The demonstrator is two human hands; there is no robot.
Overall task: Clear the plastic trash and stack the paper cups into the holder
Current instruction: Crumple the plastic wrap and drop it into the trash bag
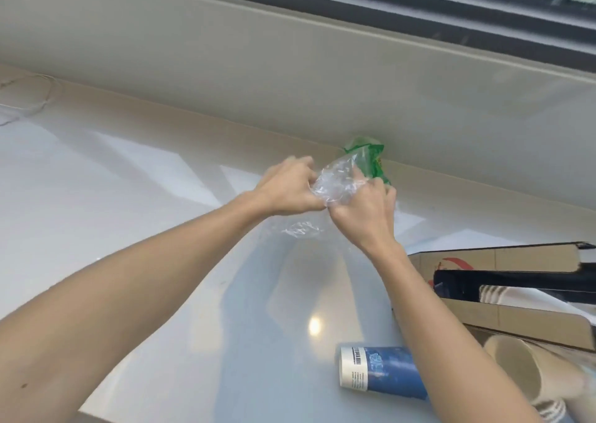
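Left hand and right hand fingers pinching crumpled clear plastic wrap, green wrapper just past fingertips, possibly gripped too.

Glossy white counter, blue-labelled paper cup on its side, steel holder beside.

Likely a home: glossy white counter under window

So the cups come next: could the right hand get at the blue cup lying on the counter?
Probably yes: the blue cup lies uncovered beside the right forearm, but the right hand must first release the clear plastic.
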